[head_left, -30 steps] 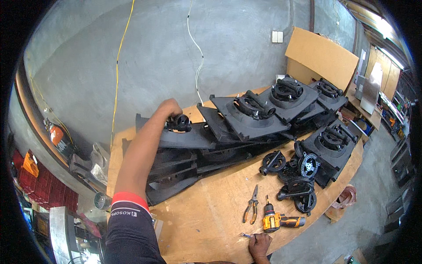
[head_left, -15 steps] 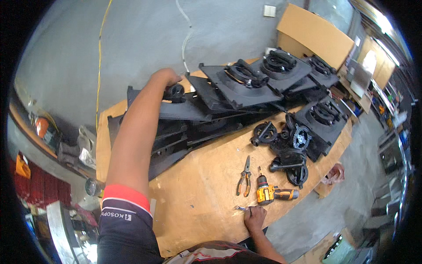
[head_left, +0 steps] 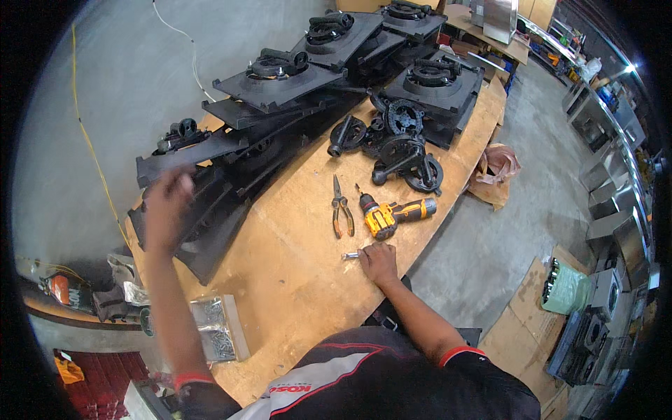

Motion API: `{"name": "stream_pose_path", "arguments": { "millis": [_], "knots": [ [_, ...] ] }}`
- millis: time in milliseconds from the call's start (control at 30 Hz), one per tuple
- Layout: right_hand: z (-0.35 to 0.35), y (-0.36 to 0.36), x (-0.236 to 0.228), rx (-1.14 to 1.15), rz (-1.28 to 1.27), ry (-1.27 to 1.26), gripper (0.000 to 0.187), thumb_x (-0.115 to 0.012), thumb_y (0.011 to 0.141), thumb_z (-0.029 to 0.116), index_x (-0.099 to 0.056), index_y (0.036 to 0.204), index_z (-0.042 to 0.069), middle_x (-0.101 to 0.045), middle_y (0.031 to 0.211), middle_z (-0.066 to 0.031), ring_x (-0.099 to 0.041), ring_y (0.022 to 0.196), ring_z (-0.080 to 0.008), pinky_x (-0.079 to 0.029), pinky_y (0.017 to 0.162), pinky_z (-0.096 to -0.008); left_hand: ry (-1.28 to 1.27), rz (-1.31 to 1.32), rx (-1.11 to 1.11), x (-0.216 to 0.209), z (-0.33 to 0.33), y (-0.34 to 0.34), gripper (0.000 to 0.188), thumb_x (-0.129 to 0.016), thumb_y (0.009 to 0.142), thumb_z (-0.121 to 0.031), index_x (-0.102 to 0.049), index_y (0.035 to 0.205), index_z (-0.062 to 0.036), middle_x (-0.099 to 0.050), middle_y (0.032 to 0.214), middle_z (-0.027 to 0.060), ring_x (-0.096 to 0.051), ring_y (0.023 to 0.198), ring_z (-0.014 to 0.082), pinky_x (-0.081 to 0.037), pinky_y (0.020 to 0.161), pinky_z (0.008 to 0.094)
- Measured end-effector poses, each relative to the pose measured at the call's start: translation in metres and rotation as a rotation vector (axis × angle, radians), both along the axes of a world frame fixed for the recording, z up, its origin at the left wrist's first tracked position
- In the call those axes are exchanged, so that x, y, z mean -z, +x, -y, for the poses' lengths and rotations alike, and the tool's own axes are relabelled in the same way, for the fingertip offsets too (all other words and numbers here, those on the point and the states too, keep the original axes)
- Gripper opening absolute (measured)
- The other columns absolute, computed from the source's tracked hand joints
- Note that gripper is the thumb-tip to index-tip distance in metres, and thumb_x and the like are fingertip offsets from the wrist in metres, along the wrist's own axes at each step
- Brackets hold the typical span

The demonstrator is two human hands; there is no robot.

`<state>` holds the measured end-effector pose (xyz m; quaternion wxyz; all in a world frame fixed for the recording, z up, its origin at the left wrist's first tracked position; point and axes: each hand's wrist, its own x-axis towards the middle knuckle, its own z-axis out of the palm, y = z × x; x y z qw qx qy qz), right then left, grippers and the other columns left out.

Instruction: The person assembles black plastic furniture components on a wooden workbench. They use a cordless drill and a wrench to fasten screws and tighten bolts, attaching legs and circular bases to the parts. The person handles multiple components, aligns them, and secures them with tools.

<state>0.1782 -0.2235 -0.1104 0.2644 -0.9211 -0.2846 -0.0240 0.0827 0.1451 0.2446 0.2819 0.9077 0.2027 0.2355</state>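
Observation:
My left hand (head_left: 166, 203) is smeared by motion in front of the stacked black metal plates (head_left: 210, 210) at the left; its fingers cannot be made out clearly. My right hand (head_left: 379, 263) rests closed near the table's front edge, on a small silvery metal piece (head_left: 351, 256) that sticks out to its left. Its exact kind is too small to tell. Just beyond that hand lies a yellow and black cordless drill (head_left: 381, 221) with a bit in its chuck. Long-nose pliers (head_left: 341, 210) with black and orange handles are left of the drill.
Black cast burner rings (head_left: 402, 150) are heaped beyond the drill. Square black plates with burners (head_left: 274, 78) are stacked along the wall side of the wooden table (head_left: 287, 238). A box of screws (head_left: 217, 329) sits at the near left. A brown bag (head_left: 493, 171) is beyond the right edge.
My left arm has drawn back from the far plates toward me. The view has shifted, showing more of the right side and the screw box. My right hand keeps the metal piece.

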Motion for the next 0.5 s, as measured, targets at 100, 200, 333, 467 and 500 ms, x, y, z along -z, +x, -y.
{"name": "stream_pose_path", "arguments": {
  "millis": [100, 200, 333, 467, 500],
  "knots": [
    [-0.006, -0.001, -0.006, -0.058, -0.03, -0.02, 0.033, -0.054, 0.099, 0.037, -0.072, 0.09, 0.01, -0.065, 0.092, -0.0102, -0.059, 0.094, -0.0296, -0.039, 0.09, -0.0477, -0.27, -0.224, 0.065, 0.155, -0.003, -0.107, 0.038, -0.071, 0.087, -0.016, -0.067, 0.124, -0.007, -0.07, 0.107, 0.0096, -0.066, 0.092, 0.0228, -0.052, 0.082, 0.037],
    [-0.005, -0.002, -0.004, -0.104, -0.002, -0.002, 0.025, -0.057, 0.097, 0.032, -0.071, 0.097, 0.012, -0.064, 0.094, -0.0096, -0.059, 0.097, -0.0292, -0.04, 0.089, -0.0479, -0.343, -0.496, -0.061, 0.243, 0.086, -0.184, 0.041, -0.077, 0.083, -0.015, -0.068, 0.123, -0.0092, -0.067, 0.08, 0.0101, -0.064, 0.074, 0.0202, -0.052, 0.072, 0.0369],
    [0.005, -0.001, -0.002, -0.167, 0.081, 0.104, 0.027, -0.063, 0.09, 0.019, -0.063, 0.116, 0.013, -0.061, 0.107, -0.0093, -0.057, 0.103, -0.0292, -0.04, 0.091, -0.0494, -0.553, -0.569, -0.168, 0.284, 0.182, -0.23, 0.036, -0.078, 0.084, -0.026, -0.072, 0.112, -0.0048, -0.071, 0.075, 0.0138, -0.069, 0.068, 0.0202, -0.053, 0.065, 0.0341],
    [0.015, 0.015, -0.015, -0.303, 0.133, 0.223, 0.028, -0.063, 0.086, 0.015, -0.063, 0.114, 0.01, -0.059, 0.107, -0.0118, -0.054, 0.107, -0.0326, -0.039, 0.095, -0.0486, -0.704, -0.415, -0.242, 0.294, 0.222, -0.216, 0.031, -0.076, 0.086, -0.022, -0.073, 0.11, -0.0024, -0.071, 0.076, 0.0131, -0.07, 0.069, 0.0199, -0.055, 0.066, 0.0327],
    [0.018, 0.02, -0.017, -0.363, 0.071, 0.205, 0.027, -0.063, 0.086, 0.016, -0.064, 0.112, 0.01, -0.059, 0.106, -0.0119, -0.055, 0.106, -0.0326, -0.041, 0.094, -0.0475, -0.619, -0.405, -0.212, 0.294, 0.224, -0.207, 0.031, -0.076, 0.087, -0.022, -0.072, 0.111, -0.0022, -0.071, 0.076, 0.0136, -0.07, 0.069, 0.0206, -0.055, 0.067, 0.0328]
  ]
}}
